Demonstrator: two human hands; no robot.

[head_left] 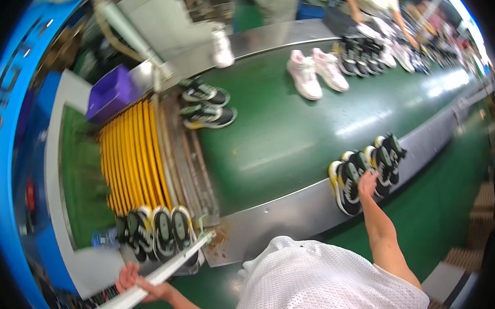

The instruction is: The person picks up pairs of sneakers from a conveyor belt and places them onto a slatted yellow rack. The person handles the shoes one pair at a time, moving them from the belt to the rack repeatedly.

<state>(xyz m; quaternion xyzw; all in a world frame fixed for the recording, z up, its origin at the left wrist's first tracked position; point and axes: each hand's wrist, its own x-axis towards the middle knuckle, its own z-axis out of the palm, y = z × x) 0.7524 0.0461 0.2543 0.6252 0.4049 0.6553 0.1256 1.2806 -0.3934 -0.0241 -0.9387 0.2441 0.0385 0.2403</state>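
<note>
On the right, a row of black sneakers with white and yellow soles stands on the metal edge of the conveyor. My right hand is at the middle of that row, its fingers bent and closed on one black sneaker; part of the grip is hidden. At the lower left, my left hand has its fingers apart and appears to hold nothing. A white bar crosses in front of its palm. Just beyond that hand, several more black sneakers stand side by side by the yellow rollers.
Across the green conveyor belt stand a black pair, a pale pink pair and a single pale shoe. Yellow rollers and a purple bin are left. Another person's hands work among shoes far right.
</note>
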